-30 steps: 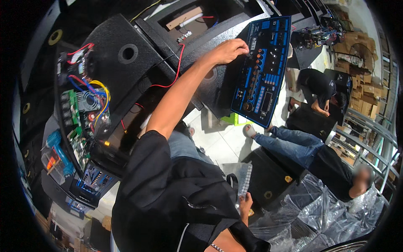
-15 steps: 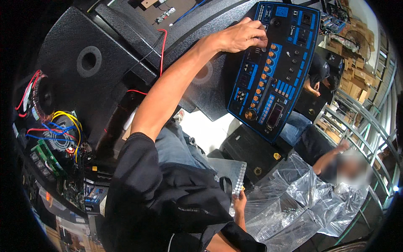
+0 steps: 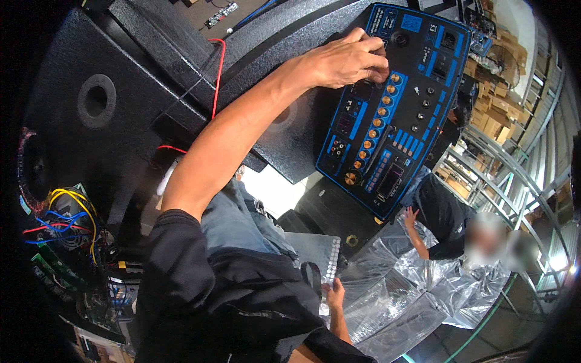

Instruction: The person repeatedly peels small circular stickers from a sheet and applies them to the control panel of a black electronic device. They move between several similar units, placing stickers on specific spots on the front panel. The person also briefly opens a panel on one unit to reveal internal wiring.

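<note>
A black control panel [image 3: 416,92] with blue markings, a row of gold knobs and a small display faces me at the upper right. At its left edge, above the knob row, my left hand [image 3: 354,60] has its fingers curled and pressed together against the surface; what lies under the fingertips is hidden. Lower down, near my body, my right hand [image 3: 334,296] grips the edge of a translucent sheet [image 3: 311,249] with rows of small round pale dots along one side.
Black speaker cabinets [image 3: 54,72] stand at the left, with loose wires [image 3: 66,212] and circuit boards. A red cable [image 3: 219,78] runs between cabinets. Clear plastic sheeting [image 3: 387,290] covers something at the lower right, where a co-worker [image 3: 442,224] bends over it. Cardboard boxes [image 3: 496,115] fill the far right.
The view has shifted slightly. My left hand stays at the same part of the panel, and my right hand still holds the sheet. The co-worker's hand has moved onto the plastic sheeting.
</note>
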Motion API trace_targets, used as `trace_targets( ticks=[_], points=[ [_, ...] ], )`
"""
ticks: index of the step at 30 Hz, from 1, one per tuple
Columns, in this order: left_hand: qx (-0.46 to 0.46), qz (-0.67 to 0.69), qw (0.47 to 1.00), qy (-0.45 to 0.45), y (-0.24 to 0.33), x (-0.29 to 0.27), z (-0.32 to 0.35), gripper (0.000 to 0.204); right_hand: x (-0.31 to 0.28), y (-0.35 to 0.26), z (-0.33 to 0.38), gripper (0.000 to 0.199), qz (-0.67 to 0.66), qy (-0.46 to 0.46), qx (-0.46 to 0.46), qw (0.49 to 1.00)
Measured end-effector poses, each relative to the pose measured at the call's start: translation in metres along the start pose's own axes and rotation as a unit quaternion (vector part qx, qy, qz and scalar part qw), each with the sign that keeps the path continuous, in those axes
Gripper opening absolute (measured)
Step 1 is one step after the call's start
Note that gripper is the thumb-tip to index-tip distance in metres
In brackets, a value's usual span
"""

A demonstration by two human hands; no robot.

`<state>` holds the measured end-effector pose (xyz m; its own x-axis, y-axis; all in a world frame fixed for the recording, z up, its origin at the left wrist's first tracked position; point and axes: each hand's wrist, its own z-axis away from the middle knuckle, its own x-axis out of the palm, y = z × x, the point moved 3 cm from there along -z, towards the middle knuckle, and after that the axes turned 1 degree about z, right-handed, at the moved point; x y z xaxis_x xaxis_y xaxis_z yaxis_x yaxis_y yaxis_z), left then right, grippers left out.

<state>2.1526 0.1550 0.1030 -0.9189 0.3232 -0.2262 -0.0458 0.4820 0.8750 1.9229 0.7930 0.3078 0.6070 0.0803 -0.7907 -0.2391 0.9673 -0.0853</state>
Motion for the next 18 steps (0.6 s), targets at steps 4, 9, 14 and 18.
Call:
trace_targets(
  ticks=[4,9,14,18],
  points=[
    [0.002,-0.014,1.000,0.020,0.002,0.000,0.000,0.028,-0.003,0.013,-0.006,0.024,-0.009,-0.001,-0.025,1.000],
    [0.015,-0.011,0.999,0.038,0.000,0.003,0.000,0.028,-0.001,0.017,-0.009,0.026,0.046,-0.009,-0.013,0.999],
    [0.000,-0.019,0.999,0.031,0.000,0.003,-0.001,0.030,0.011,0.000,-0.001,0.023,0.024,-0.006,0.005,1.000],
    [-0.010,-0.020,0.999,0.027,0.002,0.003,-0.001,0.031,0.017,-0.017,0.005,0.027,-0.004,-0.006,0.015,1.000]
  ],
)
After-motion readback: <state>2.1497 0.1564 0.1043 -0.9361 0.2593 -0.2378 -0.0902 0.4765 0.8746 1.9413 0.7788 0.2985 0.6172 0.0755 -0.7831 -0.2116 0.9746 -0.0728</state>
